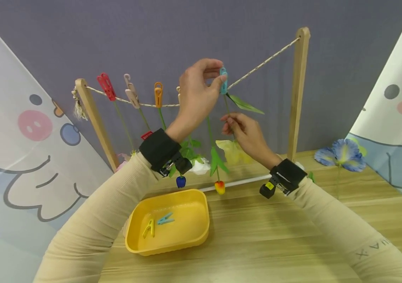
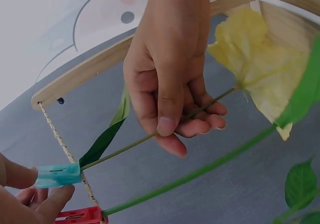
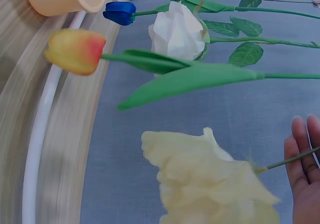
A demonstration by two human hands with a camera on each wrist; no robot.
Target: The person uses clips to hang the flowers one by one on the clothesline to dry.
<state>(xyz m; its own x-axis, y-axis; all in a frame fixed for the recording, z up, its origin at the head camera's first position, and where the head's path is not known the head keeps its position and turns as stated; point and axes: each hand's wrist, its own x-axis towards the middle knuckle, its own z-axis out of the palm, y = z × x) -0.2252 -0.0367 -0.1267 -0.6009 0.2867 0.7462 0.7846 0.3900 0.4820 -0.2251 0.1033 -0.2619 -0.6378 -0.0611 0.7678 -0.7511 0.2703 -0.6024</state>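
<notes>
My left hand (image 1: 197, 94) pinches a light blue clothespin (image 1: 223, 80) at the rope (image 1: 264, 62). In the left wrist view the clothespin's tip meets the rope and the top of a thin stem (image 2: 120, 151), beside a green leaf (image 2: 104, 141). Lower down, my right hand (image 1: 246, 133) holds that stem between thumb and fingers. From the stem a yellow flower (image 3: 210, 184) hangs head down. Just left of it hangs an orange-yellow tulip (image 3: 75, 52), its stem held by a red clothespin (image 2: 82, 215), which the left hand hides in the head view.
Wooden posts (image 1: 300, 94) carry the rope. Farther left hang red (image 1: 106, 86), pink and orange (image 1: 158, 95) clothespins with flowers. On the table (image 1: 257, 236) stands a yellow basin (image 1: 204, 224) containing yellow (image 1: 149, 228) and blue (image 1: 166, 219) clothespins. A blue flower (image 1: 344, 155) is at right.
</notes>
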